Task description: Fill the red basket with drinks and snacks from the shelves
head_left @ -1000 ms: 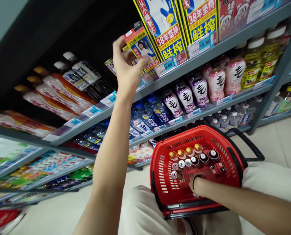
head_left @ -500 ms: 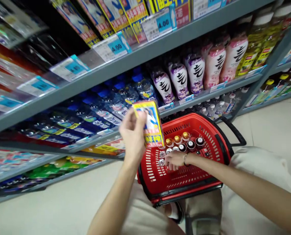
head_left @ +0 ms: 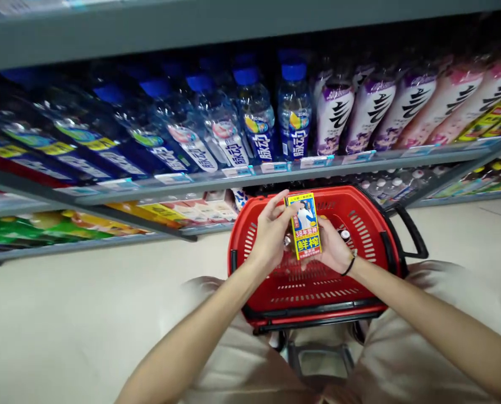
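Over the basket, my left hand [head_left: 271, 233] grips a small yellow, blue and red drink carton [head_left: 306, 229] by its left side, thumb on the front face. My right hand [head_left: 333, 247], with a dark band at the wrist, is closed around the carton's lower right edge, its fingers partly hidden behind it. Below both hands sits the red shopping basket [head_left: 317, 311] with black trim. Inside it, a dark-capped bottle [head_left: 345, 235] shows beside my right hand; the other bottles are mostly covered by my hands and the carton.
A shelf [head_left: 216, 182] ahead holds blue-capped drink bottles [head_left: 294, 112] and white-and-purple bottles [head_left: 334, 118]. Lower shelves carry green and yellow packs [head_left: 56, 230] and small bottles [head_left: 395, 185]. The basket's black handle [head_left: 412, 233] sticks out right. Pale floor [head_left: 65, 314] lies left.
The carton has moved right and slightly down in view, over the basket's middle. My right hand has come up from the bottles in the basket onto the carton. The view has turned and tilted down.
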{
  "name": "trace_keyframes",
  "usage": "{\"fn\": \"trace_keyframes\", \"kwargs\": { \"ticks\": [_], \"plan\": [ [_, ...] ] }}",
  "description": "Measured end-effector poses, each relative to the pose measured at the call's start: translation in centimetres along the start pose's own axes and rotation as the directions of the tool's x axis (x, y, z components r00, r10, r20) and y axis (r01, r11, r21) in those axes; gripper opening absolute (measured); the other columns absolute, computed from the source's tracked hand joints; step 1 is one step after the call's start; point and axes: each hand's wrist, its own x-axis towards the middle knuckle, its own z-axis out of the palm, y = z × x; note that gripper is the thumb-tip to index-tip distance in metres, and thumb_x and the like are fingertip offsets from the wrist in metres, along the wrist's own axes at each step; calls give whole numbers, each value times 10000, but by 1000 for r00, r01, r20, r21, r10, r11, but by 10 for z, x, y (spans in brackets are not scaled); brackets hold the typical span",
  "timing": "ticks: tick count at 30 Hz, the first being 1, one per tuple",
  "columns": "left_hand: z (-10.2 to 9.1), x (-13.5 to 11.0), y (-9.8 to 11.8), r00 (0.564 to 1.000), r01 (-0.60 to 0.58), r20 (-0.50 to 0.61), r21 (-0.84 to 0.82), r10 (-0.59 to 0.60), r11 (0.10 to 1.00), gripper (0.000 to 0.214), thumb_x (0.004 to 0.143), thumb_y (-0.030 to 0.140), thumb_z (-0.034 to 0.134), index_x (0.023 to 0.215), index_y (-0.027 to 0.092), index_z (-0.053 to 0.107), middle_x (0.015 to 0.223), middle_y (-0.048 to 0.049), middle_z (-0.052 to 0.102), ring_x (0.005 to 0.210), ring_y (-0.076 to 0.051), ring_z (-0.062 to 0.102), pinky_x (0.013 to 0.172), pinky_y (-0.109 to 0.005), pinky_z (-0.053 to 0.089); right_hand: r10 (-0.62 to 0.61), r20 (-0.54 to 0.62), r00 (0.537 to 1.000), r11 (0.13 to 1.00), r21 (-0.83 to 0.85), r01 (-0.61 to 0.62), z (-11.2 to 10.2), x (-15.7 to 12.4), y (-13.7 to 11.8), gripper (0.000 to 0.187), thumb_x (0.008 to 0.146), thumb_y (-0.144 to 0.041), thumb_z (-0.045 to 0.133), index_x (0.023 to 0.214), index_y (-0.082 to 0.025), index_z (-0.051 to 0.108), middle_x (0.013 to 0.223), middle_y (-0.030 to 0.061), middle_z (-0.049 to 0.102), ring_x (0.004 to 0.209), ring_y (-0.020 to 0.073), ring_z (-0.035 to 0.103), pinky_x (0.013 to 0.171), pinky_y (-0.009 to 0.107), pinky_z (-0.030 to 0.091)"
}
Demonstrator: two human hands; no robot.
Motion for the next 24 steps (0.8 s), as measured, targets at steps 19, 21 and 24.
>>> {"fn": "trace_keyframes", "kwargs": {
  "ticks": [19,21,24],
  "plan": [
    [9,7,0,973,-83,211,-70,96,994,470,739,425,894,1124,180,779,921,-43,778,607,-107,635,509,-208,476,-131,-72,989,991,-32,129,7,-27,-7,573,905,-720,580,1064,-173,645,820,71,742,551,173,625,416,247,446],
    [8,6,2,973,-81,209,-88,98,993,512,764,482,876,1165,181,770,887,-41,775,574,-109,625,465,-206,448,-56,5,998,996,69,56,9,-28,-2,590,925,-729,531,1070,-172,660,881,85,755,546,173,629,426,261,462],
    [4,3,5,958,-150,235,-72,163,986,536,777,456,882,1226,191,756,952,-53,794,626,-121,660,493,-204,485,60,104,993,984,161,-76,7,-25,6,666,916,-770,475,1109,-168,685,930,110,767,604,200,663,432,267,468]
  ]
}}
